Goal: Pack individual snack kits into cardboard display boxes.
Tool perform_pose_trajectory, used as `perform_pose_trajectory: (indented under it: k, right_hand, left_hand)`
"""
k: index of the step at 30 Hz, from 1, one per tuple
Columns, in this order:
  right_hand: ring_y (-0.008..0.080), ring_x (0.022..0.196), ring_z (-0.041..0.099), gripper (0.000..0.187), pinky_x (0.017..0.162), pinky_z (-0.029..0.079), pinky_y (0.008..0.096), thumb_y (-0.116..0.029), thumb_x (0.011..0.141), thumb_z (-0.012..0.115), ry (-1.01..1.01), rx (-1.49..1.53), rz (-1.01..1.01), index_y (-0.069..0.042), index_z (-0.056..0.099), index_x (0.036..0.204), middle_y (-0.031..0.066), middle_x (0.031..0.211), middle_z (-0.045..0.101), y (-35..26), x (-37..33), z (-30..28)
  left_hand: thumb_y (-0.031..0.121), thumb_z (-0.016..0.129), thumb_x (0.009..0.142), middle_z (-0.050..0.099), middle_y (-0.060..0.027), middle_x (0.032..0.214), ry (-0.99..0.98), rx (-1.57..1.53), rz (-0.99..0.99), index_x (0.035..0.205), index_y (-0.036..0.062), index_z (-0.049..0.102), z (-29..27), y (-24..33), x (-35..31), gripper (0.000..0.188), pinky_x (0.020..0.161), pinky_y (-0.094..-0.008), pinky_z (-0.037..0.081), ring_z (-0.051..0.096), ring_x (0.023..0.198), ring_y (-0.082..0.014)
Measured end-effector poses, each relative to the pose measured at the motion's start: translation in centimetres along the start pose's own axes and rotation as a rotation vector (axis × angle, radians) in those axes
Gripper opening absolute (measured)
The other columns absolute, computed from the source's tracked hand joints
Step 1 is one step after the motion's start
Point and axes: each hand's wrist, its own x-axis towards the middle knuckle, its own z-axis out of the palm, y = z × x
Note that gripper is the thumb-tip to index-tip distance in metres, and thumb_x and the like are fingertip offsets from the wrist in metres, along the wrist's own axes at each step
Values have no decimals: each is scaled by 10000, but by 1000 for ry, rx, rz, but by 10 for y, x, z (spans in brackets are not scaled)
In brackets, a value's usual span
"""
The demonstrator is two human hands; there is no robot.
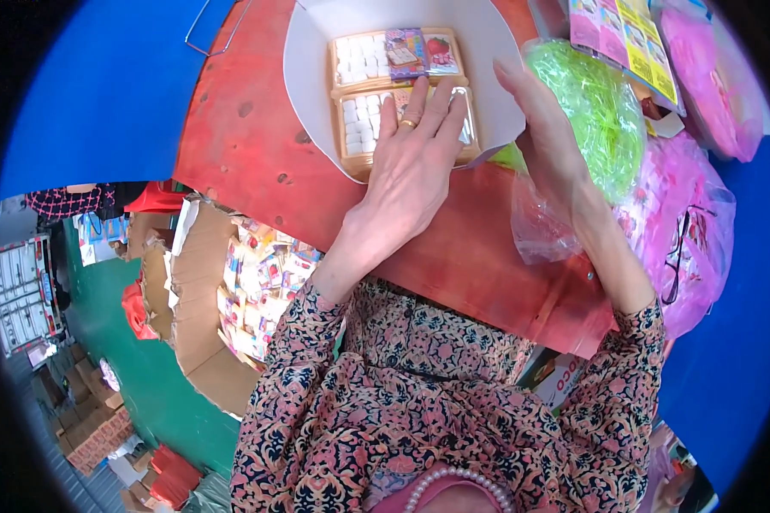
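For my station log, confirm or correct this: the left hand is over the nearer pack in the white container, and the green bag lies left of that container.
Not left: the head view shows the green bag to the right of the white container. The left hand is over the nearer pack, as stated.

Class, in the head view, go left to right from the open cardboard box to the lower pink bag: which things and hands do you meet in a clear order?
Cardboard box, left hand, right hand, lower pink bag.
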Motion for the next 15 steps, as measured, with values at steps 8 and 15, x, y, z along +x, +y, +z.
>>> perform_pose_trajectory:
  k: [8, 15]
  right_hand:
    - [124, 1090, 472, 479, 950, 340, 273, -365, 915, 472, 36, -4, 43, -29, 478, 1255, 53, 1181, 539, -3, -3, 5]
    - [132, 1081, 499, 477, 939, 366, 285, -376, 912, 487, 88, 13, 114, -40, 481, 1251, 55, 1180, 550, -11, -2, 14]
  left_hand:
    - [3, 488, 817, 281, -278, 1382, 25, -112, -42, 1264, -85, 373, -3, 5, -5, 471, 1041, -583, 188, 236, 1306, -462]
    - [66, 502, 861, 200, -346, 1353, 305, -298, -384, 1289, -99, 287, -14, 9, 3, 507, 1020, -565, 232, 198, 1271, -506]
